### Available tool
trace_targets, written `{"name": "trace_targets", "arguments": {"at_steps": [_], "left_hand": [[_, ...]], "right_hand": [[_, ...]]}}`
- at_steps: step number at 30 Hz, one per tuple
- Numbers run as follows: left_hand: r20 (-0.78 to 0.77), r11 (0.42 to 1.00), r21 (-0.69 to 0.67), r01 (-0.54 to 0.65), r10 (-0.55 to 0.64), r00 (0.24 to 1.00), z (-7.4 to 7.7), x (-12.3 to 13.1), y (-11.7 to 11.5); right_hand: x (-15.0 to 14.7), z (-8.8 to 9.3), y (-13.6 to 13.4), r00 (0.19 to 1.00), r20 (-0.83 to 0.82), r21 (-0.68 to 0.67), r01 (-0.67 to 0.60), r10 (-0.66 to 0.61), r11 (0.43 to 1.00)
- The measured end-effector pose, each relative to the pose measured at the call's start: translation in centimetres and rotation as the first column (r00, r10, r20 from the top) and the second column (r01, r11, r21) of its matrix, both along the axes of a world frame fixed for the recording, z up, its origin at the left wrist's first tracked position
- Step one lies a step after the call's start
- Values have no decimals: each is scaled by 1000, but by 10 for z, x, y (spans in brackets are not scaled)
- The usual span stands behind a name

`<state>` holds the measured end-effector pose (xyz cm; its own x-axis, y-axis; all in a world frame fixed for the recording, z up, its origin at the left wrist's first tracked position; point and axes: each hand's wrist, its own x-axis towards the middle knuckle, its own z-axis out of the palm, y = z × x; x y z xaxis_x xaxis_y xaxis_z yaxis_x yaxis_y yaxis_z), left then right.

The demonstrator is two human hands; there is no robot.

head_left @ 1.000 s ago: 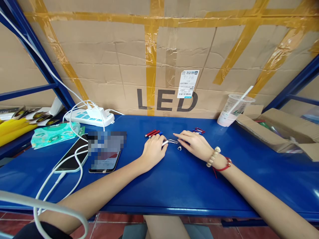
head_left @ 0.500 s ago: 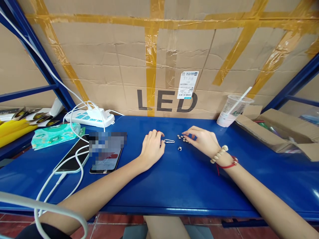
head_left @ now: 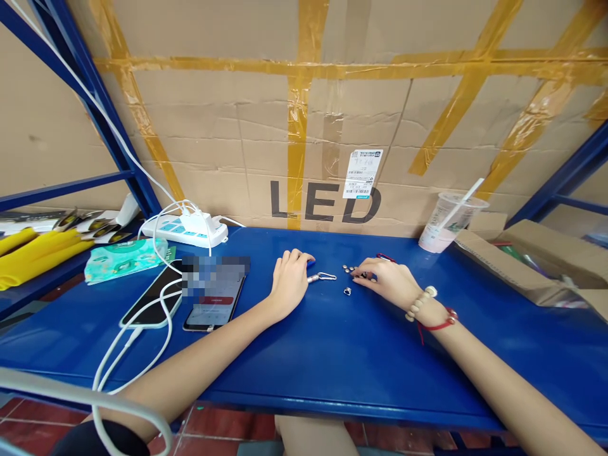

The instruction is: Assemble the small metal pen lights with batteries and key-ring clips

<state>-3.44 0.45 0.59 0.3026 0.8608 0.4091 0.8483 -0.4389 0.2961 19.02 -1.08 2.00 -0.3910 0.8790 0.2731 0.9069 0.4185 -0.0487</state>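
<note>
My left hand (head_left: 289, 282) rests palm down on the blue tabletop, fingers curled. Something blue (head_left: 311, 261) shows at its fingertips, mostly covered. A silver metal clasp (head_left: 327, 276) with a short shaft sticks out from under the thumb side. Several small round metallic pieces (head_left: 346, 268) lie to the right of it. My right hand (head_left: 387, 278), wearing a bead bracelet, has its fingertips drawn together among these pieces; what they hold is too small to make out. A thin red item (head_left: 384, 257) shows behind its knuckles. A small shiny silver piece (head_left: 347, 291) lies between the hands.
Two phones (head_left: 149, 304) with white cables and a white power strip (head_left: 185, 231) occupy the left side, beside a green tissue pack (head_left: 123, 259). A plastic cup with straw (head_left: 444, 228) and an open cardboard box (head_left: 503, 269) stand right. A taped carton (head_left: 228, 145) forms the back.
The view has shifted slightly. Red at my left fingertips is no longer visible; blue shows there now. A red item now appears behind my right hand, whose fingertips are closer together over the small pieces.
</note>
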Motion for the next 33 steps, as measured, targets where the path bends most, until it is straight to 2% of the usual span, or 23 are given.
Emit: {"name": "trace_targets", "arguments": {"at_steps": [14,25,33], "left_hand": [[-29,997,-77,7,-9,1000,1,-8,8],[-177,998,-53,-28,18,984,-2,-9,10],[-53,999,-42,-8,6,999,-4,-8,8]], "right_hand": [[-4,1,-1,1000,-28,-68,-10,8,998],[-3,0,1,998,-61,-121,18,-25,993],[-10,-1,-1,995,-94,-120,-29,18,992]]}}
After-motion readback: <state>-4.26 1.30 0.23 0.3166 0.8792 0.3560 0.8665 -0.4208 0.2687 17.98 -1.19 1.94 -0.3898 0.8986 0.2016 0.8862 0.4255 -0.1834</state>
